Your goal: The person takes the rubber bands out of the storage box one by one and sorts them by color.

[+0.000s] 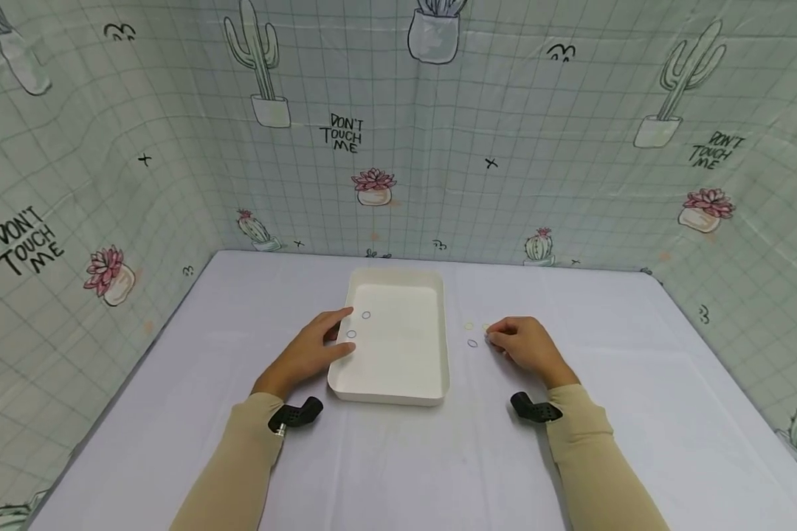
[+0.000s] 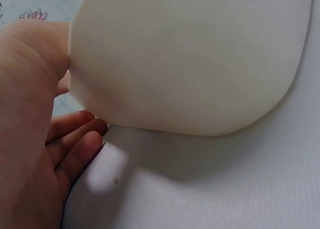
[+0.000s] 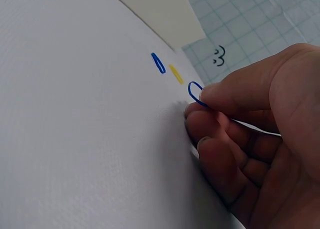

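Observation:
A shallow white tray (image 1: 398,394) lies on the white-covered table. My left hand (image 1: 310,352) grips its left side, the thumb and a finger reaching over the rim; in the left wrist view other fingertips (image 2: 90,144) touch the low edge of its wall. Inside the tray, near that hand, are two small blue rubber bands (image 1: 366,318). To the right of the tray my right hand (image 1: 528,346) pinches a blue rubber band (image 3: 190,89) between thumb and fingertip. Beside it on the cloth lie another blue band (image 1: 472,344) and a pale yellow band (image 1: 468,326). A second yellow band (image 1: 485,326) shows by the fingertips.
The table is covered with a white cloth (image 1: 385,472). A grid-patterned curtain (image 1: 425,199) with cactus drawings stands behind and on both sides. Black wrist cameras (image 1: 295,414) sit on both forearms, over tan sleeves.

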The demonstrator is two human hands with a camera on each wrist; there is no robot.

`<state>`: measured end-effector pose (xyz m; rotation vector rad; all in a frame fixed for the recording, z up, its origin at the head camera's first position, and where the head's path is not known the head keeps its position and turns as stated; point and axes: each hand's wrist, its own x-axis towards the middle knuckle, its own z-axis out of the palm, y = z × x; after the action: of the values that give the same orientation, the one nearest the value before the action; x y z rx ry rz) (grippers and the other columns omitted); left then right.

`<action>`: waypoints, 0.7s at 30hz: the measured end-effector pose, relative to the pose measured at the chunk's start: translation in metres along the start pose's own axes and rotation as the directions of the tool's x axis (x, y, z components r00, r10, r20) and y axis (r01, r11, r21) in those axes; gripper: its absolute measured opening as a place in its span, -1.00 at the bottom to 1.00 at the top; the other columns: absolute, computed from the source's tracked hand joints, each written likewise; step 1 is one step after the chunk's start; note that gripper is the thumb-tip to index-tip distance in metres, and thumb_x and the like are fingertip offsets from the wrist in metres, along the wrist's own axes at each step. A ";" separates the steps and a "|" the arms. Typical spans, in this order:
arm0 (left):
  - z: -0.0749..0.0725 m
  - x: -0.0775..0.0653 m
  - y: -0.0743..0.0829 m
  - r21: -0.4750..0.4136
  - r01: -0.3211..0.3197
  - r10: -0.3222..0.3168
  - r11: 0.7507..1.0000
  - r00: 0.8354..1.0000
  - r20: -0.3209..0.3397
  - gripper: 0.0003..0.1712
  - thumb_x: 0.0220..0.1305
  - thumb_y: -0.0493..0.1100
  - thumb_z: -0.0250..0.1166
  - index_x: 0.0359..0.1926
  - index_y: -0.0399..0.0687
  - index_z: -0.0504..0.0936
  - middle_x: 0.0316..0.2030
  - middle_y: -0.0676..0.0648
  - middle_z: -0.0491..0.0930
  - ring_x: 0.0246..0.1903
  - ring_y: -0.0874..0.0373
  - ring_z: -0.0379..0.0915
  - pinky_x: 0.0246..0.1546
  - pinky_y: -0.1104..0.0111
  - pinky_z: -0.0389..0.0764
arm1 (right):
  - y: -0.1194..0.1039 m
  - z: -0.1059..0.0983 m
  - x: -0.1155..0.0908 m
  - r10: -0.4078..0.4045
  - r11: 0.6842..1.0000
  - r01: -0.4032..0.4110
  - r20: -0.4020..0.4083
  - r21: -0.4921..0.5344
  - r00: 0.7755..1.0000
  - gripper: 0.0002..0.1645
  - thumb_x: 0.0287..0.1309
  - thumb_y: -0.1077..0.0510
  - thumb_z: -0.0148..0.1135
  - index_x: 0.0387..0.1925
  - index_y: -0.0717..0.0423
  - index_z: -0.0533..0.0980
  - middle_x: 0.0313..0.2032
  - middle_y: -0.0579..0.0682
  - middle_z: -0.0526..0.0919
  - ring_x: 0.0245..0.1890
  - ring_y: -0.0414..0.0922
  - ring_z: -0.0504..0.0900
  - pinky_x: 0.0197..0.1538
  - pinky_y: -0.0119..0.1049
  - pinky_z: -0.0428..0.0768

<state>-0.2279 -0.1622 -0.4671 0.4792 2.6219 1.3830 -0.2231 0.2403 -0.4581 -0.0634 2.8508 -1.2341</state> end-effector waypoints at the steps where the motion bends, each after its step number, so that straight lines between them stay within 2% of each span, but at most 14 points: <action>1: 0.000 0.000 0.000 0.004 0.000 0.000 1.000 1.000 0.000 -0.18 0.32 -0.01 0.33 0.53 0.09 0.23 0.38 -0.16 0.28 0.22 -0.07 0.37 0.26 0.02 0.36 | 0.000 0.000 0.000 -0.007 1.000 0.007 0.001 -0.001 1.000 -0.80 0.30 0.15 0.25 -0.17 0.17 0.70 -0.42 -0.03 0.67 -0.41 -0.08 0.56 -0.32 -0.23 0.56; 15: 0.000 0.002 0.003 0.008 0.008 -0.007 1.000 1.000 -0.008 -0.20 0.31 -0.03 0.33 0.52 0.11 0.26 0.37 -0.13 0.30 0.20 -0.07 0.37 0.25 0.01 0.37 | 0.001 -0.001 0.002 -0.019 0.999 0.019 0.002 -0.041 1.000 -0.80 0.32 0.11 0.25 -0.20 0.13 0.70 -0.36 -0.01 0.67 -0.43 -0.10 0.54 -0.34 -0.24 0.51; 21: 0.000 0.001 0.005 0.016 0.021 -0.021 1.000 1.000 0.009 -0.19 0.32 -0.02 0.33 0.53 0.10 0.25 0.40 -0.14 0.27 0.23 -0.08 0.37 0.26 0.01 0.37 | 0.000 0.001 0.000 -0.005 0.998 0.005 -0.001 -0.066 1.000 -0.80 0.32 0.10 0.26 -0.19 0.12 0.71 -0.36 -0.01 0.67 -0.44 -0.11 0.54 -0.34 -0.24 0.51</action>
<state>-0.2281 -0.1595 -0.4633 0.4576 2.6251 1.3518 -0.2229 0.2398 -0.4590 -0.0723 2.8934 -1.1416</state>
